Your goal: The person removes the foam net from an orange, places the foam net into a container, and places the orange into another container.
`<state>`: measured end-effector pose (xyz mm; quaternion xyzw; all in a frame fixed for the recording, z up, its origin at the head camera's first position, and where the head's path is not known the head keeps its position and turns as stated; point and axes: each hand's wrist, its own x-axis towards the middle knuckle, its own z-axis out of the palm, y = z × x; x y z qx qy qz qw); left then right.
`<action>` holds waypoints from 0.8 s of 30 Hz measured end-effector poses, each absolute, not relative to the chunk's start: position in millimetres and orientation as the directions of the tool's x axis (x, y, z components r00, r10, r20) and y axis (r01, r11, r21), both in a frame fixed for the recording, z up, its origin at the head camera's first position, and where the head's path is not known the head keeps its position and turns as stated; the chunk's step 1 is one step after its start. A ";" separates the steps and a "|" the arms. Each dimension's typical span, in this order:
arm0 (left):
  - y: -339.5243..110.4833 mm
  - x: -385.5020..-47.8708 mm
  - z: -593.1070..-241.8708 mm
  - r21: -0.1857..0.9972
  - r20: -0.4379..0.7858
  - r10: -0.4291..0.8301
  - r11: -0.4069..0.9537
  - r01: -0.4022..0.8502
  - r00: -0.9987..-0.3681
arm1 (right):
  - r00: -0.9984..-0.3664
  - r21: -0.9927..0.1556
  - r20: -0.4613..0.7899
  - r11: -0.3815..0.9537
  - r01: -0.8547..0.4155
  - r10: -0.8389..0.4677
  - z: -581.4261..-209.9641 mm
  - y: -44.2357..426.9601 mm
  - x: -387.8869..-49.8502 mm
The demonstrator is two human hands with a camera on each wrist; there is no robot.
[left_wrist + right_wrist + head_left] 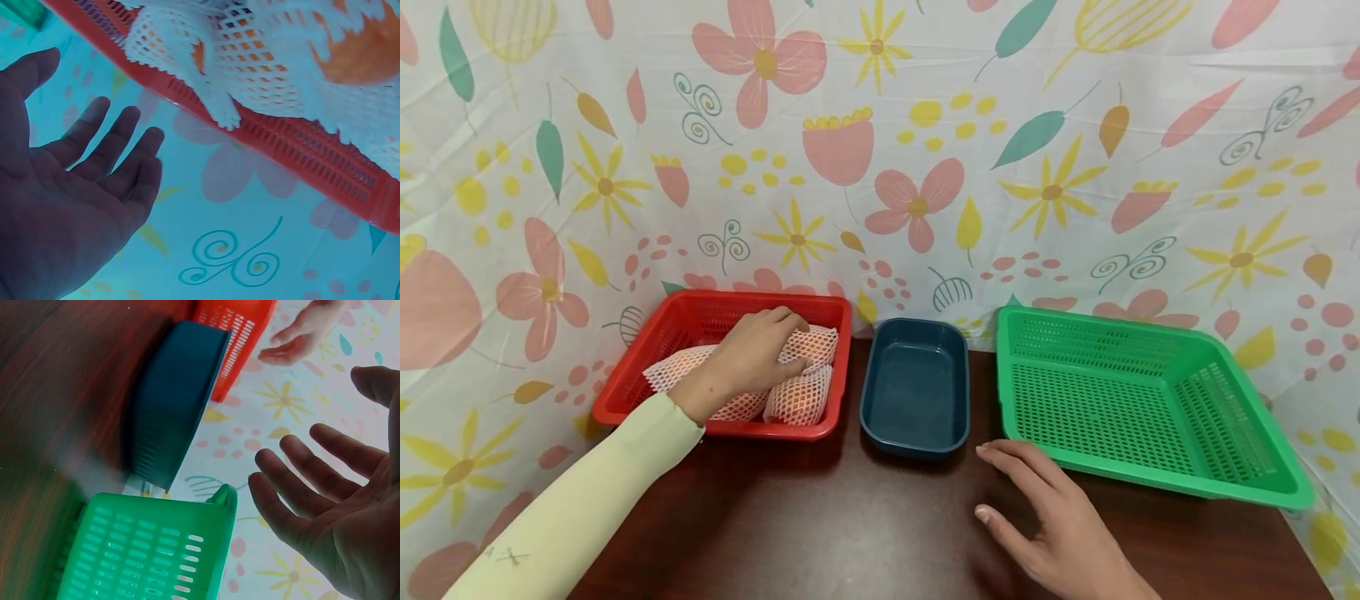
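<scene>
My left hand [756, 354] hovers over the red basket [842, 333], its fingers loosely bent and holding nothing. Inside the basket lie several orange-coloured round things in white foam net sleeves [801, 396], probably fruit, though the nets hide most of their surface. In the left wrist view, the left hand [87, 181] is apart from the netted things [262, 62], its fingers spread. My right hand [1060, 521] is above the table near the green basket's front left corner, with thumb and fingers apart. The right wrist view shows that palm [337, 500] with nothing in it.
A dark blue rectangular tray [917, 400] stands between the red basket and the green basket [1150, 483]. Nothing lies in the tray or the green basket. All three stand on a dark brown table [850, 525], against a flower-printed curtain [925, 100].
</scene>
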<state>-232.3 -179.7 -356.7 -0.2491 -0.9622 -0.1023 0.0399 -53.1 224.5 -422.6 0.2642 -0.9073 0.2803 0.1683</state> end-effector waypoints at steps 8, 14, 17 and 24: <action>-180.0 -249.3 -358.5 0.201 0.083 0.462 0.860 0.469 -0.883 | -0.827 -0.425 0.405 0.720 -0.549 -0.391 -421.3 223.4 -50.8; -175.9 -258.5 -360.9 0.181 0.022 0.441 0.881 0.438 -0.897 | -0.820 -0.405 0.404 0.724 -0.559 -0.406 -423.5 221.5 -50.4; -174.0 -262.6 -362.8 0.144 -0.004 0.440 0.889 0.435 -0.898 | -0.820 -0.395 0.403 0.732 -0.555 -0.405 -424.5 221.1 -50.0; -172.2 -269.2 -367.8 0.050 -0.062 0.428 0.903 0.426 -0.902 | -0.827 -0.389 0.393 0.741 -0.547 -0.403 -425.1 219.9 -49.4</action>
